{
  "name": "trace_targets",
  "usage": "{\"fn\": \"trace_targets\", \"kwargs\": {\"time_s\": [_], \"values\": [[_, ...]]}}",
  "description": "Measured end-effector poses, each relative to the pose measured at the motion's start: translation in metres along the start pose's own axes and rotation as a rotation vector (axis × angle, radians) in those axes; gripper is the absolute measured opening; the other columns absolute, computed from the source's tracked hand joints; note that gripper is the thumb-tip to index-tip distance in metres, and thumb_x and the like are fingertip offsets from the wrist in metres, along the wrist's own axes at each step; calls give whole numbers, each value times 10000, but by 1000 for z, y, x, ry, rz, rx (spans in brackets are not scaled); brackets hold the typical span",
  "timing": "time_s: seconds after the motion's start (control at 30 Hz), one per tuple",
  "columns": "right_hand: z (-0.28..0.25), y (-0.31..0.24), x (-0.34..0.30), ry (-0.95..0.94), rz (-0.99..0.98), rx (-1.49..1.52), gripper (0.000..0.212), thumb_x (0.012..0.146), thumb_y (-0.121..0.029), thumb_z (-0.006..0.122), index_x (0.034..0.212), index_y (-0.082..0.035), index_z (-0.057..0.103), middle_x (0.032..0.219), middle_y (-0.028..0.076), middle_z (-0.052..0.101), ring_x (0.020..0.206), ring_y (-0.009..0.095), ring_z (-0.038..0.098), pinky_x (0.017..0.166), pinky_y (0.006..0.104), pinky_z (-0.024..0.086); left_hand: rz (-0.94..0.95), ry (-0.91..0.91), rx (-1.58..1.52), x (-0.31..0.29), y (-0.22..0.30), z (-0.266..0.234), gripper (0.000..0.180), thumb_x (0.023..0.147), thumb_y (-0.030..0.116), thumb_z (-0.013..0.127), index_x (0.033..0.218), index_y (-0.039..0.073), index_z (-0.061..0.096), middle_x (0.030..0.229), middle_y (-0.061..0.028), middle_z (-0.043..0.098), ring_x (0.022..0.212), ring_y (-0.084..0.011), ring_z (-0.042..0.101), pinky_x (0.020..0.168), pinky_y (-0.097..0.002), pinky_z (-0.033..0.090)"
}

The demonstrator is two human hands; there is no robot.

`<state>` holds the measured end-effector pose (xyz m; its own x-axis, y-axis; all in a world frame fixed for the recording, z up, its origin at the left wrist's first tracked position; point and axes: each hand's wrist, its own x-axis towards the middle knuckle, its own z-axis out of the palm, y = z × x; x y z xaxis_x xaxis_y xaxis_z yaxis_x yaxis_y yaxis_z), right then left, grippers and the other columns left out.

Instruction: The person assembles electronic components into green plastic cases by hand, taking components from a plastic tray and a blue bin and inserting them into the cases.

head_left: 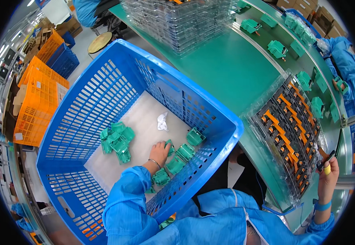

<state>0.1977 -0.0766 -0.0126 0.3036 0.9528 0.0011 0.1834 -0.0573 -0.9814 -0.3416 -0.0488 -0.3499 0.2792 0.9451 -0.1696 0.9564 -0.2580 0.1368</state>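
My left hand (159, 154) reaches down into a big blue crate (222, 122), its fingers closed on the edge of a green plastic housing (169, 148). Other green housings (185, 152) lie in a row beside that hand, and a heap of them (117, 139) sits farther left on the pale crate liner (144, 110). At the far right, my right hand (328, 169) pinches a small black part with an orange strip (325, 159), just off the edge of a clear tray (292, 134). Several such black and orange parts fill that tray in rows. A yellow cover wraps one right finger.
A crumpled white scrap (162, 121) rests in the crate. Stacked clear trays (181, 28) stand on the green table (230, 69). Beyond, a conveyor line carries green housings (277, 49), with a co-worker in blue (343, 61) at its side. Orange crates (38, 102) stand left.
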Motion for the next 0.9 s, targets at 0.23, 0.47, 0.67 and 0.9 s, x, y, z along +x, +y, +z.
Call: {"fn": "trace_targets", "kwargs": {"time_s": [0.23, 0.47, 0.67, 0.9], "values": [[0, 4, -7, 45, 56, 125, 135, 864, -194, 592, 914, -105, 505, 822, -19, 539, 714, 70, 541, 597, 225, 463, -659, 114, -1170, -6, -21, -55, 515, 756, 74, 595, 1226, 33, 388, 1222, -152, 470, 1113, -323, 475, 958, -429, 371], [3, 7, -7, -3, 109, 277, 110, 861, -152, 580, 909, -80, 511, 829, 12, 560, 682, 87, 550, 589, 257, 507, -101, 65, -2300, -1, 44, -240, 629, 771, 137, 604, 1316, 10, 317, 1314, -183, 405, 1170, -282, 453, 960, -410, 395], [-3, 6, -7, -43, 127, 365, 116, 803, -84, 628, 855, -63, 527, 763, 0, 556, 643, 73, 518, 536, 216, 441, 205, -144, -2068, 22, 138, -324, 660, 747, 167, 634, 1316, 35, 326, 1315, -165, 413, 1150, -256, 467, 963, -383, 393], [4, -28, -8, -134, -19, 322, 189, 761, -10, 671, 931, -14, 589, 872, 16, 600, 798, 85, 571, 732, 229, 478, 197, -446, -1974, 60, 253, -334, 616, 768, -43, 589, 1314, 21, 310, 1270, -139, 453, 1163, -264, 473, 987, -439, 384]]}}
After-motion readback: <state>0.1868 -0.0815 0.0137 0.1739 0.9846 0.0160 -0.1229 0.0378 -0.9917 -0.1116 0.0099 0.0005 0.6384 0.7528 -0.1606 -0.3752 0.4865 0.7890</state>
